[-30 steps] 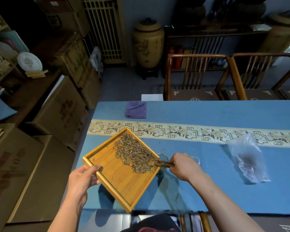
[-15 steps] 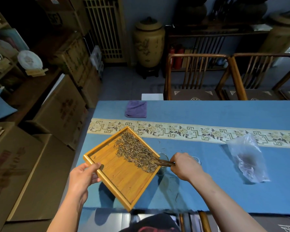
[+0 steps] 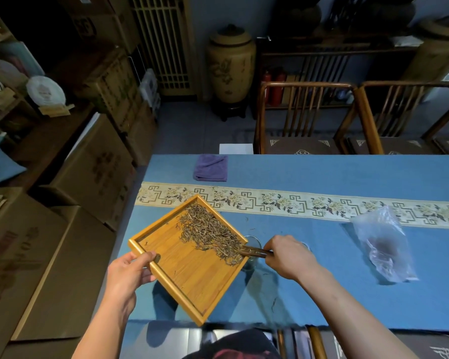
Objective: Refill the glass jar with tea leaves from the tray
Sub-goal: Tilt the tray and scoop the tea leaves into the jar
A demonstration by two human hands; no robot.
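over the blue tablecloth the left hand grips the tray, now tipped nearer the glass jar, while the right hand pinches a scoop, raking tea leaves closer to pouring.

Bare forearms — no sleeves; dark garment with red print.

Premises appear to be a tea shop's tasting and stock room. Behind the blue-clothed table stand a large ceramic storage urn and wooden chairs; left of it, stacked cardboard cartons and wrapped tea cakes on shelving.
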